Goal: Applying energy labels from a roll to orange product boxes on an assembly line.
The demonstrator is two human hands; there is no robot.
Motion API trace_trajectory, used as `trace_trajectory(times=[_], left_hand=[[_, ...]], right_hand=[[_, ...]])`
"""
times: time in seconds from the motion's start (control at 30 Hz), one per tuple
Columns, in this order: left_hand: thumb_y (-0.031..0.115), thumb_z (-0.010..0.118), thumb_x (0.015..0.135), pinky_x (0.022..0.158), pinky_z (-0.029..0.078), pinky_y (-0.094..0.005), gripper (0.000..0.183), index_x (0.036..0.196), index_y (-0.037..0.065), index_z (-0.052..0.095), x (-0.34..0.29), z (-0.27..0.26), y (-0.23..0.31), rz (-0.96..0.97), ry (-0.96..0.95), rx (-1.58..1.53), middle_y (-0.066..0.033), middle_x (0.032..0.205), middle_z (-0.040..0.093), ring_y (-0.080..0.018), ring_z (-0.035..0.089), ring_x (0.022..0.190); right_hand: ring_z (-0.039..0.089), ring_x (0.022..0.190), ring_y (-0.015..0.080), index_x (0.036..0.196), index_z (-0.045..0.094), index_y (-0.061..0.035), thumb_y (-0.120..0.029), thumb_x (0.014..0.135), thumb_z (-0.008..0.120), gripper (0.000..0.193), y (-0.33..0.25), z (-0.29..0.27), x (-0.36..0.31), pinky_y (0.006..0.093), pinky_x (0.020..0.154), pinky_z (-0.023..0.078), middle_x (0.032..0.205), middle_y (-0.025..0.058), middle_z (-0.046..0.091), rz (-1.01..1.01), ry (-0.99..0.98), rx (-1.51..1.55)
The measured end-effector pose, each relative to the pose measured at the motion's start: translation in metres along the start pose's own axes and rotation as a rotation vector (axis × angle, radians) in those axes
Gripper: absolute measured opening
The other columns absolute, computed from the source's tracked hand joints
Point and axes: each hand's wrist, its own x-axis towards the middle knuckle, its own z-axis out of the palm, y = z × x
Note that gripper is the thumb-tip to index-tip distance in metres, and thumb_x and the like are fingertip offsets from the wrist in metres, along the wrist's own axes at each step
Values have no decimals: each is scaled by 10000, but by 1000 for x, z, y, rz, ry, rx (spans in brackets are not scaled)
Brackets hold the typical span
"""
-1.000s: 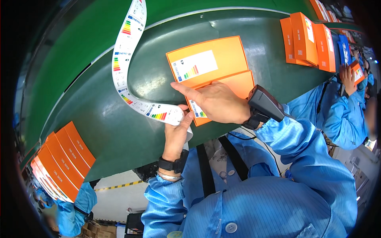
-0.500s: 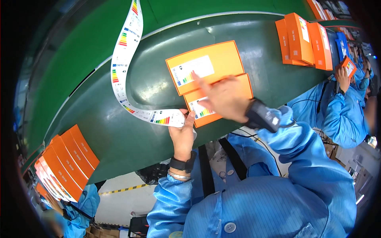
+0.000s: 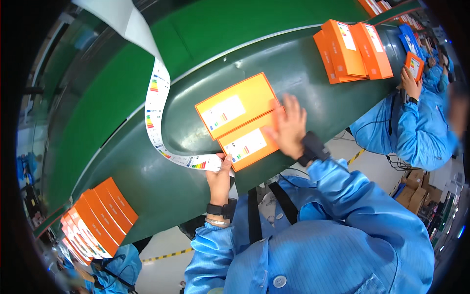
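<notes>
A long white strip of energy labels (image 3: 153, 120) comes down from the upper left and curves across the table. My left hand (image 3: 220, 180) pinches its end between thumb and fingers, beside the left corner of the nearer box. Two flat orange boxes lie side by side: the farther box (image 3: 257, 93) and the nearer box (image 3: 262, 153). Each bears a white label with coloured bars toward its left end. My right hand (image 3: 292, 128) is spread out over the right end of the nearer box, with nothing held in it.
The boxes lie on a dark green table (image 3: 183, 122) with a pale rail behind. Orange boxes (image 3: 105, 210) are stacked at the left, and another box group (image 3: 345, 54) stands at the far right. A co-worker in blue (image 3: 421, 127) at the right holds an orange box (image 3: 414, 66).
My right hand has moved from the labels to the boxes' right end, its fingers now spread. My left hand stays on the strip. The view has shifted.
</notes>
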Motion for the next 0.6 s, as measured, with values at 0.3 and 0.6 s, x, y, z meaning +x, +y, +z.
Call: trace_trajectory(times=[0.3, 0.6], left_hand=[[143, 548, 858, 749, 400, -237, 210, 1017, 16, 495, -30, -5, 7, 29, -129, 26, -23, 954, 515, -91, 471, 859], [113, 547, 840, 860, 365, -289, 354, 1154, -32, 473, -7, -15, 95, 251, -105, 85, -64, 1100, 523, -146, 491, 980]], right_hand=[[62, 1324, 364, 1326, 296, -29, -373, 793, 588, 699, 16, -20, -35, 410, 1064, 99, 1404, 255, 134, 340, -239, 1000], [100, 1316, 357, 1354, 262, -73, -444, 794, 566, 738, -17, -62, 52, 429, 1062, 100, 1386, 231, 206, 151, -113, 1047]])
